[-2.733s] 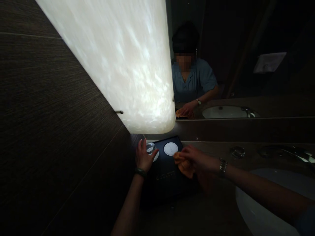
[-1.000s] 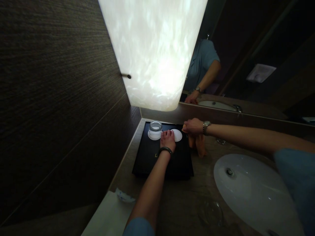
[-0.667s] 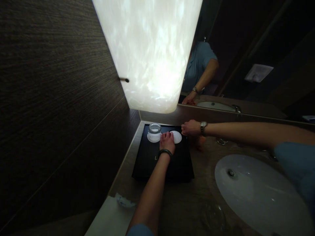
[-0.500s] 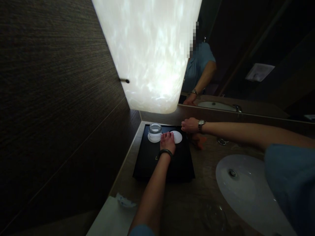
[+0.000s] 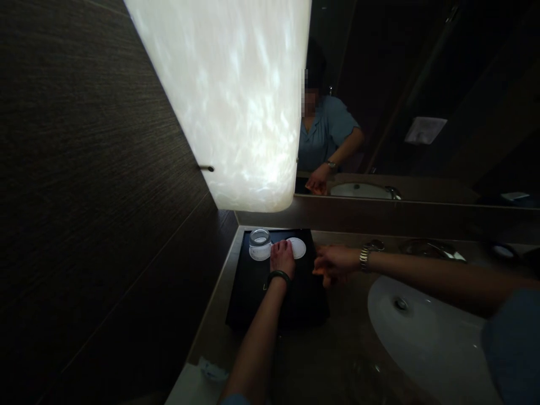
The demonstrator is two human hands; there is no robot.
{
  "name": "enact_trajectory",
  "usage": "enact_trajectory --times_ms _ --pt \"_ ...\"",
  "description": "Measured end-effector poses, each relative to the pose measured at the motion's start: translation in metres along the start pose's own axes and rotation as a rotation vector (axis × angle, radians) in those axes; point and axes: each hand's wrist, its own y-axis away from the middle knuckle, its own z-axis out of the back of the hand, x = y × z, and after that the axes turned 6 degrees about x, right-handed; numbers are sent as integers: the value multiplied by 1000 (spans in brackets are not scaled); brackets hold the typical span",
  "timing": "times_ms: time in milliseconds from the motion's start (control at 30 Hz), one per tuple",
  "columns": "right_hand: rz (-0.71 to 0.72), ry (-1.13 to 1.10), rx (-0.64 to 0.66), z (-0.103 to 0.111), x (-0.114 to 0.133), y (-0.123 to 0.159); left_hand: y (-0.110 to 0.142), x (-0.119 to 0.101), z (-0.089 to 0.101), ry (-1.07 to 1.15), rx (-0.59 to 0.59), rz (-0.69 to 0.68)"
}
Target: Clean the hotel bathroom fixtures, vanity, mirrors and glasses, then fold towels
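My left hand (image 5: 282, 256), with a dark bangle at the wrist, lies on top of a black box (image 5: 270, 306). Its fingers stretch flat between two white paper coasters, the right one (image 5: 297, 248) close to the fingertips. On the left coaster stands a clear glass (image 5: 260, 238), just beside that hand. At the box's right edge, my right hand (image 5: 337, 261) is closed on an orange cloth (image 5: 327, 278), wearing a metal watch. Part of the cloth is hidden under the fingers.
A white oval sink (image 5: 426, 343) is set into the counter (image 5: 346, 343) at right. A lit panel (image 5: 236, 112) hangs above the box beside a mirror (image 5: 388, 67). A dark wall (image 5: 84, 197) rises at left. A pale surface with a crumpled wrapper (image 5: 213, 370) sits at lower left.
My right hand has come down from the box's back right corner along its right edge, with the orange cloth. My left hand stays on the box. The view has tilted slightly.
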Motion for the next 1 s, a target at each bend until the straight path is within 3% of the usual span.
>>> enact_trajectory --times_ms 100,167,267,367,500,567,667,767,867,933,1000 --pt "-60 -430 -309 -47 -8 30 8 1 -2 43 -69 -36" --pt "-201 -667 -582 -81 -9 25 25 7 -6 145 -219 -85" --pt "-265 -789 -760 -125 9 -14 68 29 -9 292 -457 -123" --pt "-298 -740 -815 -146 34 -57 114 65 -4 334 -509 -33" --pt "-310 -711 -832 -139 36 -85 142 120 8 318 -520 267" --pt "-263 -732 -796 -128 27 -92 140 143 9 393 -465 418" --pt "-213 -744 -712 -110 15 -106 128 163 4 545 -367 486" --pt "-196 -721 -666 -90 9 -122 119 166 7 554 -400 490" --pt "-209 -683 -668 -68 5 -130 115 156 21 374 -455 469" --pt "-226 -665 -689 -54 3 -127 110 140 31 215 -511 375" --pt "-213 -682 -769 -43 -1 -116 96 119 36 140 -500 174"
